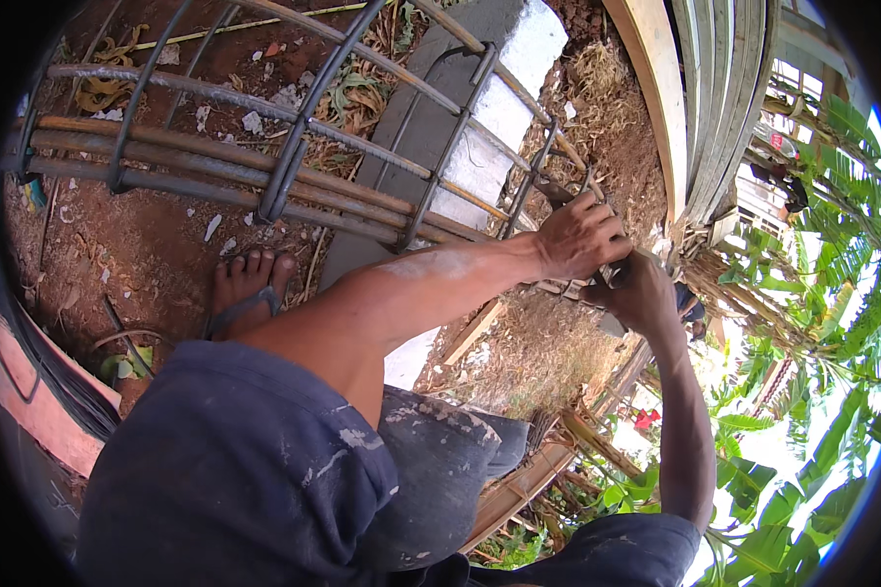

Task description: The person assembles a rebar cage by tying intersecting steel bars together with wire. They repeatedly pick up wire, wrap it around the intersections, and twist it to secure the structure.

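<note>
A rebar cage (294, 137) of long ribbed steel bars and square stirrups runs from the upper left to the middle of the view. At its far right end, my left hand (582, 237) is closed, fingers curled beside the last stirrup (542, 161). Just right of it and almost touching, my right hand (641, 295) has bent fingers pressed together. Whatever lies between the two hands is hidden by the fingers. A thin bent rod end sticks up just above my left hand.
Under the cage lies a grey and white concrete strip (529, 59) on reddish soil. Curved boards (646, 88) and corrugated sheets (724, 88) stand at the upper right. My sandalled foot (250, 289) is at the left. Banana plants (822, 440) grow at the right.
</note>
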Demonstrator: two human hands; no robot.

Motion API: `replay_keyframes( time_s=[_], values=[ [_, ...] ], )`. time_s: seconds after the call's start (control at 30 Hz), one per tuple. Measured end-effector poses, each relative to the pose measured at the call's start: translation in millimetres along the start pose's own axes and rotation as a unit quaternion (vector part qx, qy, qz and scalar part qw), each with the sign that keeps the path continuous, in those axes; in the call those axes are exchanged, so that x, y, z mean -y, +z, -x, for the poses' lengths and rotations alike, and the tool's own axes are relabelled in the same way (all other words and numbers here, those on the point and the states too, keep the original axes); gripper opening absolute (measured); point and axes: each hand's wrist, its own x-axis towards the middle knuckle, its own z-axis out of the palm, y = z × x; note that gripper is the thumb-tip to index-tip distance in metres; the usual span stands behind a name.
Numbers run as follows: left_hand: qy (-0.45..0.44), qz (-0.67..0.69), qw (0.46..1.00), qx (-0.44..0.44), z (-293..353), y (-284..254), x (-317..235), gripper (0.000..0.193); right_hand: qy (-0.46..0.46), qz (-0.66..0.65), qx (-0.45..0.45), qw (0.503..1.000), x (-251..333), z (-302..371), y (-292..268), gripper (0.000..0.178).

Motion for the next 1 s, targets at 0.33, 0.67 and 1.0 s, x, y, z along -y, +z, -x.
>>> replay_keyframes(
  time_s=[0.33, 0.67, 1.0],
  values=[
    [-0.039, -0.093, 0.988, -0.120, -34.6, -7.5, -15.5, 0.036, 0.001, 0.214, 0.006, 0.977, -9.7, -33.8, -58.3, 0.036],
    [-0.127, 0.006, 0.985, 0.113, -52.0, 4.3, 6.1, 0.068, -0.192, 0.412, -0.366, 0.812, -7.0, -13.0, -42.1, 0.090],
    [-0.123, -0.081, 0.987, 0.068, -49.5, 0.0, 1.0, 0.055, -0.177, 0.436, -0.259, 0.844, -23.6, -47.0, -58.1, 0.022]
  ],
)
